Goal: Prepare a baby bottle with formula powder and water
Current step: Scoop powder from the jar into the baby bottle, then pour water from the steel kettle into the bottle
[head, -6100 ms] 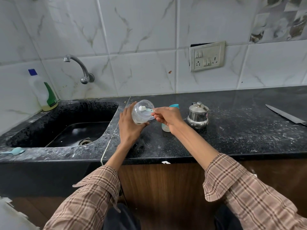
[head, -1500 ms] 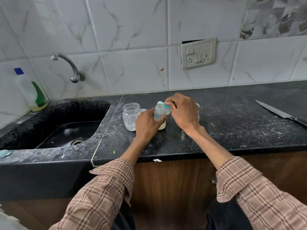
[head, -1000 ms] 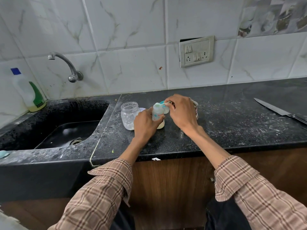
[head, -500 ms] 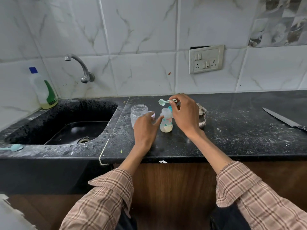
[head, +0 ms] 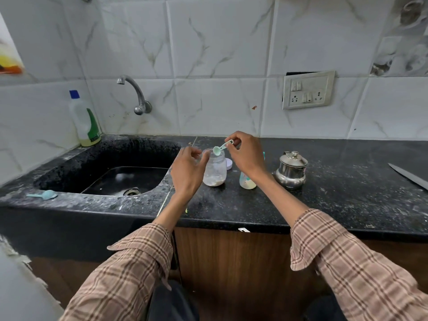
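Note:
A clear powder jar (head: 215,171) stands open on the black counter (head: 335,200), with a little pale powder at its bottom. My right hand (head: 245,155) pinches a small mint scoop (head: 221,147) by its handle, bowl at the jar's mouth. My left hand (head: 187,172) curls around the jar's left side, fingers at its rim; I cannot tell how firmly it grips. The small baby bottle (head: 246,181) stands just right of the jar, partly hidden behind my right wrist, with pale contents at the bottom.
A lidded steel pot (head: 292,170) sits right of the bottle. A knife (head: 408,176) lies at the far right. The sink (head: 108,174) is on the left with a tap (head: 136,93), a detergent bottle (head: 84,119) and a second scoop (head: 44,195) on its front rim.
My right hand carried the scoop left from above the baby bottle to the jar's mouth. My left hand let go of the bottle and moved to the jar.

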